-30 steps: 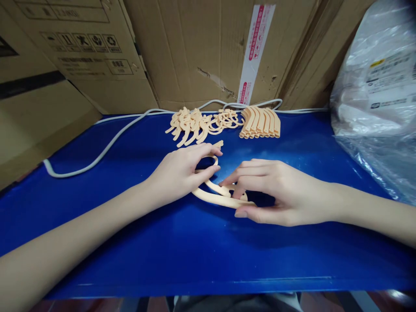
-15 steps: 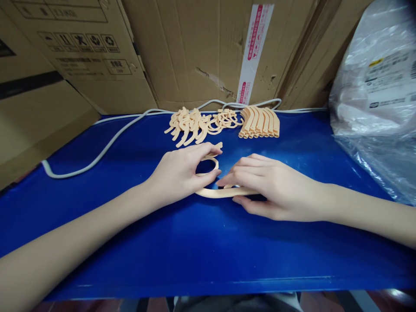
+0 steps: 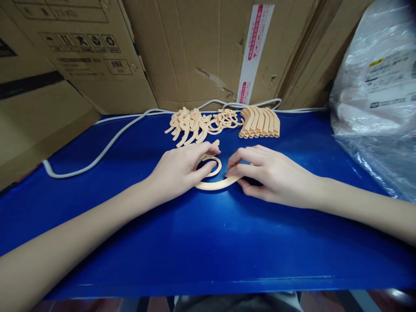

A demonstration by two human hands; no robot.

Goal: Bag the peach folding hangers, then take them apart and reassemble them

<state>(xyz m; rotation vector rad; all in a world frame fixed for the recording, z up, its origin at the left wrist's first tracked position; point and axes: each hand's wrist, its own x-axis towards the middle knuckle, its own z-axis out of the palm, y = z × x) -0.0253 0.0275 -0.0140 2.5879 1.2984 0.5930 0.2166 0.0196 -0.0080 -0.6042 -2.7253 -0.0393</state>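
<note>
Above the blue tabletop's middle, a beige curved plastic piece [image 3: 217, 185] bows between my hands. A thin beige ring or loop [image 3: 219, 167] shows inside its curve; I cannot tell whether the two are joined. My left hand [image 3: 185, 169] is closed around the left side of these parts, thumb reaching into the loop, and its fingers hide part of them. A flat beige end [image 3: 216, 144] sticks out beyond its fingertips. My right hand [image 3: 269, 173] pinches the right end of the curved piece, with the fingers bent over it.
Behind my hands lie a heap of beige hooked pieces [image 3: 188, 123], a few thin beige rings [image 3: 225, 119] and a row of curved beige tubes [image 3: 260, 123]. A white cable [image 3: 107, 147] runs along the back. Cardboard boxes [image 3: 195, 52] and a clear plastic bag [image 3: 373, 86] border the table.
My right hand has moved slightly up and away from me, and the curved piece now bends upward at its right end. The loop shows more. My left hand has barely shifted.
</note>
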